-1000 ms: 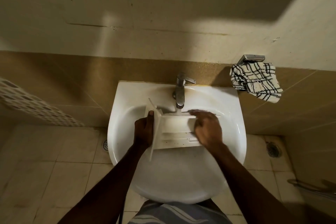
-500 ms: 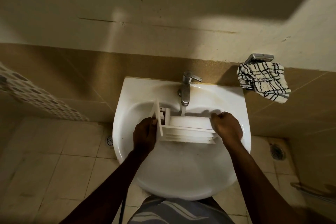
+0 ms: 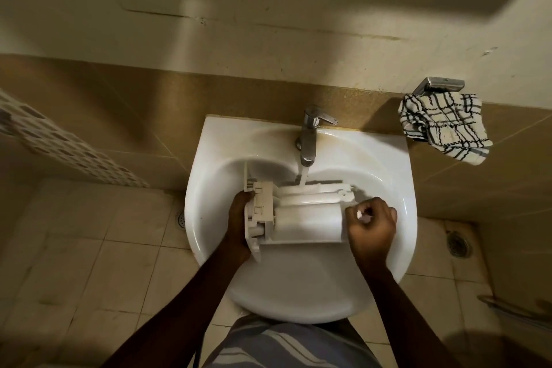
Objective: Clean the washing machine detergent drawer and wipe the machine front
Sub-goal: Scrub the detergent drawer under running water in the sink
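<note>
The drawer (image 3: pixel 304 219) lies over the sink (image 3: pixel 298 293), long axis running left to right, under the tap (image 3: pixel 309 140) stream. The left hand (image 3: pixel 239 224) has its fingers closed on the front-panel end; the right hand (image 3: pixel 372 224) curls its fingers round the other end. Both hands sit equally near, so turning it takes both.

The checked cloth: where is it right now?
In the head view the checked cloth hangs at upper right from a metal wall holder, just right of the sink and faucet.

Both forearms are bare, and a grey garment (image 3: pixel 286 346) with pale stripes shows below.
</note>
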### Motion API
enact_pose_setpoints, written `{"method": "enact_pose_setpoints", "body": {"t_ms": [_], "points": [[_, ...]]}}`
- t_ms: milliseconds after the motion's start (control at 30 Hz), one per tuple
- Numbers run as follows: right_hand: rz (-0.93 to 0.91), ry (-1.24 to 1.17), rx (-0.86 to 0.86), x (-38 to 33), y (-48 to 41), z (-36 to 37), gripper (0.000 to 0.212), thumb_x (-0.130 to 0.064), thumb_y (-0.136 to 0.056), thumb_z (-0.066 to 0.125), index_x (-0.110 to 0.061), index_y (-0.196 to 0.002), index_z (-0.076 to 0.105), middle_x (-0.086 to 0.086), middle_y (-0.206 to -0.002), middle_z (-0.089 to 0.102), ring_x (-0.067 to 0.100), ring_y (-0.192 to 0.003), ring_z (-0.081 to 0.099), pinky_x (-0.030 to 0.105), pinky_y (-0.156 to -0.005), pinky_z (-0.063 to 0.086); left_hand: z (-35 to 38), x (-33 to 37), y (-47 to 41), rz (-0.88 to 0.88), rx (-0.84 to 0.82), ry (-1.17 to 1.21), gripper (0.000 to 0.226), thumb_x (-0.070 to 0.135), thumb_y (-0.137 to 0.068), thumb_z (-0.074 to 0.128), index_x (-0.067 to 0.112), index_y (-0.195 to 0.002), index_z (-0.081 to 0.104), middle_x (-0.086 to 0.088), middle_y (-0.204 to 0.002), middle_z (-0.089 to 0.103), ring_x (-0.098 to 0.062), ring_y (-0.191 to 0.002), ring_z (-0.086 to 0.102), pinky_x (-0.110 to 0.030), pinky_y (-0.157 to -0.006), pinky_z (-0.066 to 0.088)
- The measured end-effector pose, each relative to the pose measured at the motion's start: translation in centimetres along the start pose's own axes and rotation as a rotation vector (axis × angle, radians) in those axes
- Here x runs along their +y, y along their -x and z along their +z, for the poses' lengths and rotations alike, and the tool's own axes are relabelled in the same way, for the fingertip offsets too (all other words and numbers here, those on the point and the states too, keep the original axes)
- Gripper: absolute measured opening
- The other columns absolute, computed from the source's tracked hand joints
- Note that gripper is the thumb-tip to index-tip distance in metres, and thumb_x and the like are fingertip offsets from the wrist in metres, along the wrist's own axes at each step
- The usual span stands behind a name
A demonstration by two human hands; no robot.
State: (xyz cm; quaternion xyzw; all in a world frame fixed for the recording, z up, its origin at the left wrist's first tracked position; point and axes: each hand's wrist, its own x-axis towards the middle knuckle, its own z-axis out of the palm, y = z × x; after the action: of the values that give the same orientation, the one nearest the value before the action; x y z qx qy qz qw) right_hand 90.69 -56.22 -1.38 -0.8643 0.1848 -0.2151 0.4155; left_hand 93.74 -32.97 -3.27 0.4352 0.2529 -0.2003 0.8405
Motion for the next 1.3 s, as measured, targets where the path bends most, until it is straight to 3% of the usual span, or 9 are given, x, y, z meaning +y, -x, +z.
{"method": "enact_pose_setpoints", "body": {"t_ms": [100, 200, 467, 533, 667, 900, 967, 1133, 1300], "points": [[-0.172, 0.375, -0.192, 0.8, 0.3, 1.0, 0.043, -0.026, -0.089, 0.041, -0.008, -0.123, 0.059, 0.014, -0.127, 0.059, 0.030, -0.116, 0.053, 0.038, -0.090, 0.045, -0.7, -1.3, -1.2, 0.110, 0.125, 0.021, 0.067, 0.038, -0.076, 0.070, -0.006, -0.123, 0.056, -0.036, -0.106, 0.061, -0.033, -0.076, 0.067, -0.035, -0.060, 0.055], [-0.223, 0.622, -0.341, 0.6, -0.1, 2.8, 0.055, -0.031, -0.096, 0.032, -0.001, -0.139, 0.049, 0.017, -0.143, 0.050, 0.035, -0.134, 0.044, 0.045, -0.106, 0.039, -1.3, -1.8, -1.6, 0.120, 0.115, -0.006, 0.091, 0.046, -0.070, 0.078, -0.007, -0.135, 0.045, -0.044, -0.114, 0.055, -0.035, -0.075, 0.067, -0.034, -0.053, 0.054], [-0.273, 0.507, -0.613, -4.7, 1.9, 9.0, 0.041, -0.035, -0.100, 0.042, -0.011, -0.132, 0.052, 0.010, -0.119, 0.064, 0.026, -0.114, 0.059, 0.036, -0.098, 0.047, -0.5, -1.1, -1.6, 0.156, 0.192, -0.131, 0.035, 0.034, -0.084, 0.062, 0.004, -0.102, 0.060, -0.015, -0.089, 0.068, -0.027, -0.075, 0.066, -0.034, -0.062, 0.054], [-0.385, 0.531, -0.615, -4.5, 3.4, 8.1, 0.048, -0.035, -0.101, 0.037, -0.010, -0.139, 0.050, 0.011, -0.134, 0.060, 0.027, -0.126, 0.054, 0.038, -0.105, 0.043, -0.3, -1.1, -1.5, 0.197, 0.228, -0.164, 0.013, 0.016, -0.096, 0.053, 0.008, -0.094, 0.063, -0.006, -0.077, 0.072, -0.020, -0.066, 0.069, -0.028, -0.056, 0.055], [-0.478, 0.570, -0.723, -1.6, 4.0, 3.2, 0.053, -0.043, -0.104, 0.023, -0.025, -0.153, 0.028, -0.003, -0.159, 0.028, 0.018, -0.148, 0.023, 0.038, -0.119, 0.024, -0.3, -1.2, -1.4, 0.224, 0.245, -0.176, 0.021, 0.003, -0.099, 0.045, 0.006, -0.094, 0.065, -0.004, -0.072, 0.073, -0.018, -0.061, 0.068, -0.026, -0.051, 0.055], [-0.229, 0.722, -0.471, -0.4, -1.3, 4.5, 0.045, -0.030, -0.097, 0.036, -0.006, -0.127, 0.060, 0.018, -0.124, 0.064, 0.036, -0.119, 0.057, 0.043, -0.097, 0.045, 0.4, -1.0, -1.2, 0.222, 0.215, -0.105, 0.024, -0.002, -0.099, 0.040, 0.003, -0.094, 0.063, -0.006, -0.065, 0.073, -0.017, -0.053, 0.068, -0.024, -0.045, 0.053], [-0.231, 0.650, -0.592, -2.7, -1.3, 7.6, 0.041, -0.031, -0.099, 0.031, -0.009, -0.118, 0.061, 0.014, -0.106, 0.067, 0.034, -0.102, 0.062, 0.040, -0.090, 0.046, 0.3, -1.0, -1.2, 0.227, 0.253, -0.102, 0.020, 0.000, -0.098, 0.044, 0.002, -0.099, 0.064, -0.005, -0.067, 0.074, -0.019, -0.057, 0.069, -0.025, -0.048, 0.054], [-0.324, 0.592, -0.827, -4.4, -2.2, 9.4, 0.032, -0.022, -0.100, 0.038, -0.017, -0.120, 0.062, 0.010, -0.118, 0.067, 0.033, -0.110, 0.061, 0.041, -0.100, 0.045, -0.1, -1.4, -1.4, 0.246, 0.333, -0.122, 0.019, 0.002, -0.097, 0.051, -0.002, -0.106, 0.066, -0.002, -0.073, 0.075, -0.017, -0.063, 0.069, -0.027, -0.057, 0.055], [-0.150, 0.775, -0.604, -0.5, -6.1, 3.9, 0.031, -0.026, -0.096, 0.043, -0.020, -0.110, 0.070, 0.006, -0.112, 0.067, 0.032, -0.099, 0.063, 0.036, -0.085, 0.046, 0.2, -1.3, -1.2, 0.271, 0.306, -0.112, 0.019, 0.000, -0.097, 0.049, -0.002, -0.106, 0.066, -0.003, -0.072, 0.076, -0.016, -0.061, 0.070, -0.025, -0.053, 0.055]]}}
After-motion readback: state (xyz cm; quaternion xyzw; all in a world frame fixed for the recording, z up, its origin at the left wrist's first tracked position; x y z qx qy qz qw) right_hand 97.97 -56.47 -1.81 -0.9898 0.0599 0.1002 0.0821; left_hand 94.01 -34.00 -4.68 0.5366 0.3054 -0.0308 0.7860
